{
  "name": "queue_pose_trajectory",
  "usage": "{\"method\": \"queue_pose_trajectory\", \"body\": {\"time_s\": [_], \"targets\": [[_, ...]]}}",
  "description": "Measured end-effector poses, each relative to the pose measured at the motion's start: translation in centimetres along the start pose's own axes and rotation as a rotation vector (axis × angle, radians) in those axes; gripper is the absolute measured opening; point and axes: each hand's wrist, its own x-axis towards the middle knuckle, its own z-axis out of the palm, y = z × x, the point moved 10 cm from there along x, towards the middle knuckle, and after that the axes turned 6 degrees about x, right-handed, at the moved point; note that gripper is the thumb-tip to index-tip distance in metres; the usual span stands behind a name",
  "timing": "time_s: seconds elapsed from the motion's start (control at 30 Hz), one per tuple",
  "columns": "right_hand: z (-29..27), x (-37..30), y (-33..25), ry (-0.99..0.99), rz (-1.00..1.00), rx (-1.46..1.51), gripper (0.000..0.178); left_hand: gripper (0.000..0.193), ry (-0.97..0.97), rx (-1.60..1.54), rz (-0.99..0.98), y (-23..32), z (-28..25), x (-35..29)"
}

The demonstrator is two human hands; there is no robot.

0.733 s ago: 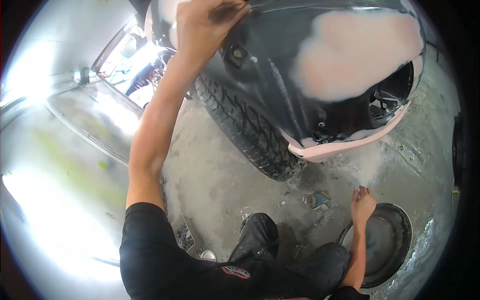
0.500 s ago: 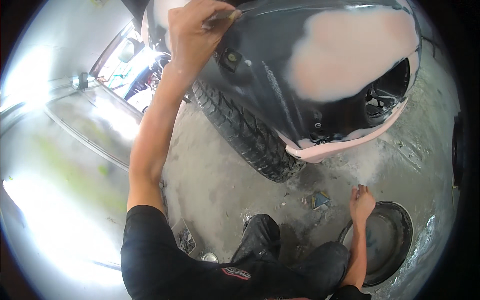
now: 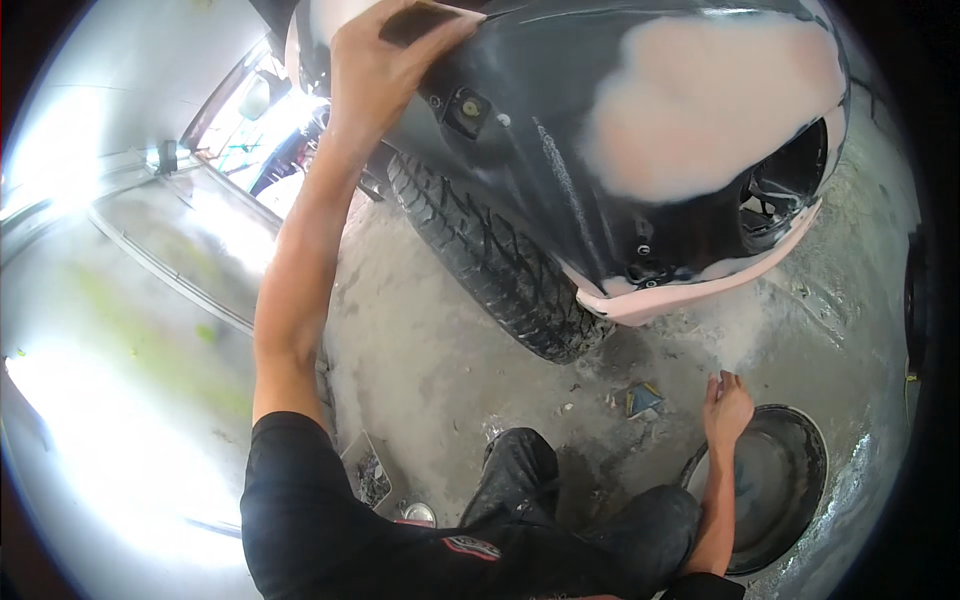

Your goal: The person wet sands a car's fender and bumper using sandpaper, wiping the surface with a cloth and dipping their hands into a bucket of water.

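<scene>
At the top, my left hand (image 3: pixel 375 75) reaches up to a vehicle's front body panel (image 3: pixel 510 100), dark with pale pink smoothed patches. Its thumb and fingers come together against the panel's upper edge; what they hold, if anything, is hidden. A large pale pink patch (image 3: pixel 710 105) covers the panel's right part, above a dark round opening (image 3: pixel 785 190). Low on the right, my right hand (image 3: pixel 729 410) hangs by the rim of a black basin (image 3: pixel 815 440) of cloudy water. Its fingers are curled closed, and I cannot make out anything in them.
The treaded tyre (image 3: pixel 490 260) stands below the panel. On the wet grey floor lies a small blue-and-brown scrap (image 3: pixel 642 399). Beside my left arm are a container of dark bits (image 3: pixel 370 470) and a small round tin (image 3: pixel 420 514). A shiny pale panel (image 3: pixel 130 330) rises on the left.
My left hand has shifted slightly left and turned against the panel, its back showing more. The vehicle sits slightly farther right in view. My right hand has barely moved.
</scene>
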Motion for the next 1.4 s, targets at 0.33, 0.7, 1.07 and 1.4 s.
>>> {"method": "queue_pose_trajectory", "body": {"time_s": [0.33, 0.7, 1.07, 1.4], "targets": [[0.5, 0.0, 0.7, -0.062, 0.035, 0.016, 0.03, 0.02, 0.03, 0.094, -0.095, 2.8, 0.5, 2.3], [-0.4, 0.1, 0.0, 0.022, -0.018, 0.016, 0.026, 0.015, -0.057, 0.087, 0.126, 2.6, 0.7, 2.9], [-0.2, -0.1, 0.7, 0.011, 0.001, -0.033, 0.026, 0.024, -0.035, 0.103, 0.31, 3.0, 0.8, 2.1], [0.0, 0.1, 0.6, -0.06, 0.044, 0.021, 0.028, 0.013, 0.104, 0.4, 0.514, 5.4, 0.8, 0.1]]}}
